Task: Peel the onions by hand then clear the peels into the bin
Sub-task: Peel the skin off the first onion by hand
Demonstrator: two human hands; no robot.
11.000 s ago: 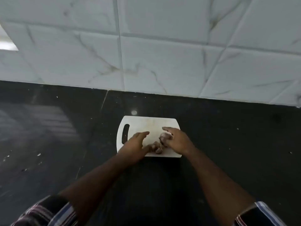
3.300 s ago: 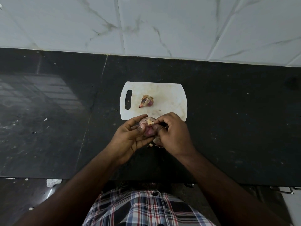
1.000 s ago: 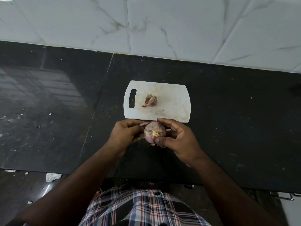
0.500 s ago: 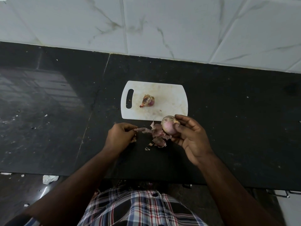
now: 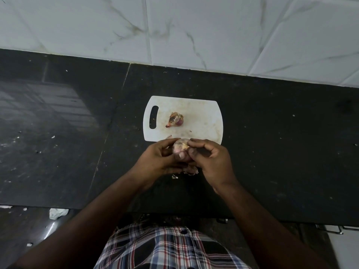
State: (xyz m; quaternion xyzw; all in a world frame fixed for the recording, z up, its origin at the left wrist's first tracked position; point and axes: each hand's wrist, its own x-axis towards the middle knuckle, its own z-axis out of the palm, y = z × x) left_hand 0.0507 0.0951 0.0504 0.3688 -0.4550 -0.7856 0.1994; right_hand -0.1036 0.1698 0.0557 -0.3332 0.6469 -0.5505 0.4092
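Observation:
A pale pink onion sits between both hands just in front of the white cutting board. My left hand grips it from the left, thumb across its front. My right hand pinches at its root end from the right. A second onion, still in its dry brown skin, lies on the board near the handle slot. Loose peels lie on the black counter under my hands, partly hidden by them. One small peel piece rests at the board's near edge.
The black stone counter stretches left and right, backed by a white marble-tiled wall. Small scraps dot the counter at left. White paper bits lie on the floor below the counter edge. No bin is in view.
Half a second ago my hands were apart, the right holding the onion and the left pulling a peel away. Now both hands have closed together on the onion, and the peels lie on the counter.

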